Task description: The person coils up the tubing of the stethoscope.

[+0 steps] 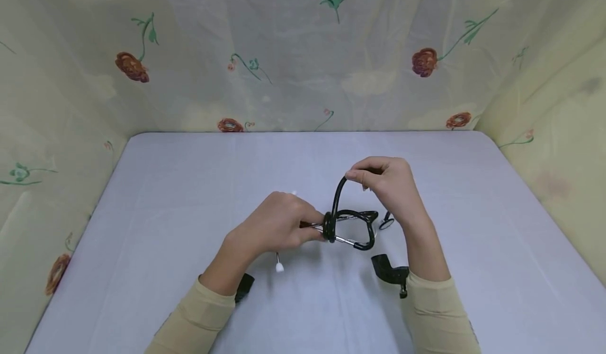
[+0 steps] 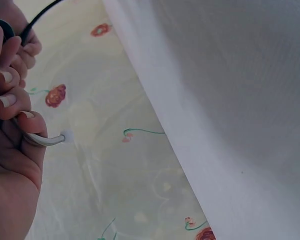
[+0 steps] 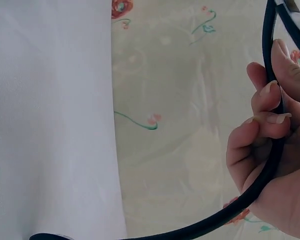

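Observation:
A stethoscope with black tubing [image 1: 371,233] is held above the table, its tubing wound around the metal ear tubes [image 1: 344,240]. My left hand [image 1: 279,222] grips the ear tubes; one white ear tip [image 1: 280,267] pokes out below it, and in the left wrist view a metal ear tube [image 2: 47,141] emerges by the little finger. My right hand [image 1: 390,185] pinches a raised stretch of tubing between thumb and fingers; the right wrist view shows the tubing [image 3: 270,167] running across the curled fingers. The round chest piece [image 1: 386,223] hangs near the right wrist, partly hidden.
A white cloth-covered table [image 1: 189,170] lies under both hands. Flower-patterned curtains [image 1: 293,54] stand behind it and at both sides. A black curved fitting [image 1: 389,272] shows beside the right wrist, and another black piece [image 1: 244,286] by the left wrist.

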{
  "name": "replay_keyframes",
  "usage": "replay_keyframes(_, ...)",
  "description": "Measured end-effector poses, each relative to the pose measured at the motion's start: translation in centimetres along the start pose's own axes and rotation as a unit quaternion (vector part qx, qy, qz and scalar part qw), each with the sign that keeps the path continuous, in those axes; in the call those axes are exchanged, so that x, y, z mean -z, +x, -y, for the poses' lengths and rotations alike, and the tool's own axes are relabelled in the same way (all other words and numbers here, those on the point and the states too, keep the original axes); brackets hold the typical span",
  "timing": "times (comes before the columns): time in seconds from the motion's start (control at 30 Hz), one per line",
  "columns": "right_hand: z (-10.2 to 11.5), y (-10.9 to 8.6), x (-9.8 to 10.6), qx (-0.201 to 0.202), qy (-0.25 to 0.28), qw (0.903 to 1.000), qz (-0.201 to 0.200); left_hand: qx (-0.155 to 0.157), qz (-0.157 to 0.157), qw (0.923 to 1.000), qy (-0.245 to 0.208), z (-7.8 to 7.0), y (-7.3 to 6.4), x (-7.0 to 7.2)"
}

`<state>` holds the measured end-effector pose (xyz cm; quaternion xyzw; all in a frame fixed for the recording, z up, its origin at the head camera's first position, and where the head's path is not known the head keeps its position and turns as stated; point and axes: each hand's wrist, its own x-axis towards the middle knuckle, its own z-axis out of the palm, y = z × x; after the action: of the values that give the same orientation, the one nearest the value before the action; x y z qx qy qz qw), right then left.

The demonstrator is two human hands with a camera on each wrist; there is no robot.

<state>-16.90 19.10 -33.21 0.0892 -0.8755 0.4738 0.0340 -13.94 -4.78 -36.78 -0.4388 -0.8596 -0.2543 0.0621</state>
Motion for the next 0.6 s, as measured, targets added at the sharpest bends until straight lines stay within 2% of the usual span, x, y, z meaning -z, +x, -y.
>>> replay_keyframes(0.2,0.07,-0.06,0.12,-0.022,-0.031,0.9989,0.026,-0.018,-0.029,0.9994,-0.009,-0.09,0.01,0.46)
replay_keyframes(0.43,0.4,-0.16,0.3,-0.049,-0.056,0.9959,0.051,-0.054,-0.101,0.9932,-0.021,0.38,-0.13,0.61)
replay_keyframes(0.6,0.64,-0.13,0.42,-0.062,-0.067,0.9917,0.091,-0.069,-0.127,0.9892,-0.025,0.49,-0.17,0.92)
